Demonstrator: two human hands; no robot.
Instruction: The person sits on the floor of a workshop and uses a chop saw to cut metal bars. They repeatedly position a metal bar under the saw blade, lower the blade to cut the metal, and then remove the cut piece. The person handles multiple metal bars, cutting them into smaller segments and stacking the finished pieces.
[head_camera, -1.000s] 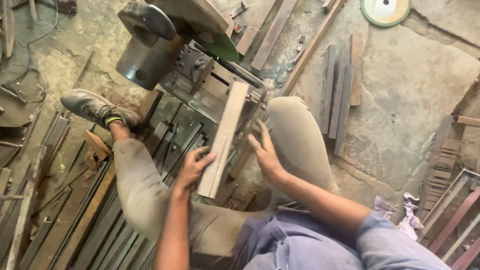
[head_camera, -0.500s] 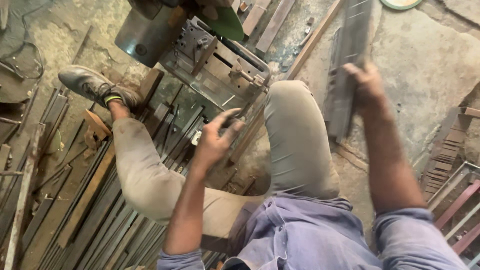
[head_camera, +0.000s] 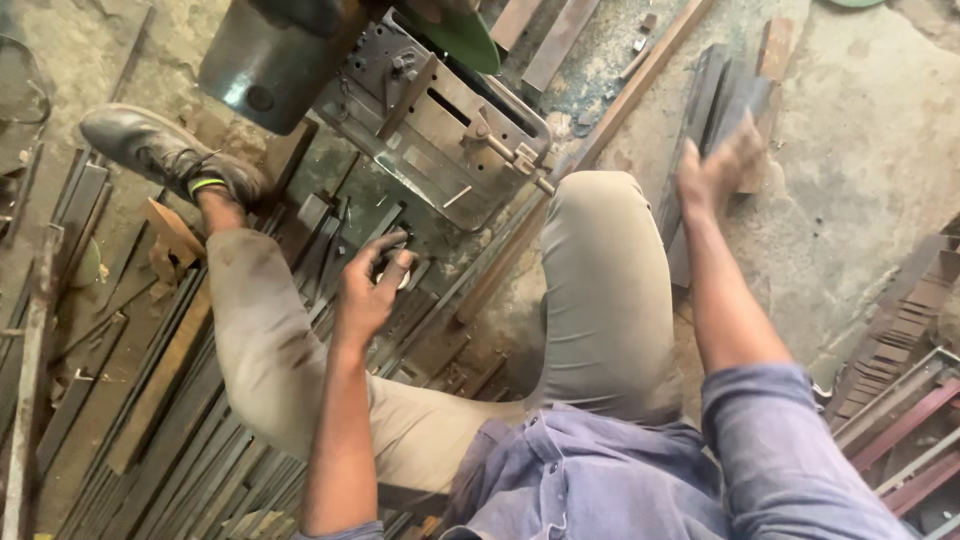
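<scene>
Your right hand (head_camera: 722, 162) is out over the stack of dark flat steel bars (head_camera: 712, 100) on the concrete floor (head_camera: 860, 170), by its far right side. The hand is motion-blurred: fingers look loosely spread on or just above the top bar, but I can't tell if it's actually gripping one.

Your left hand (head_camera: 372, 285) hangs half curled between your knees, above the loose steel strips (head_camera: 150, 420) at the floor's left side. There's something small and pale at the fingertips; can't tell what it is, or if it's held.

The grey metal cutting machine (head_camera: 440, 120) sits just ahead of your knees, toward the far edge.

Handling, my read: those bars are stiff, heavy for their size, with sharp, maybe burred edges and a dusty surface. Grip across the flat faces near mid-length so it doesn't tip.

No containers in view; the stock lies loose on the floor.
</scene>
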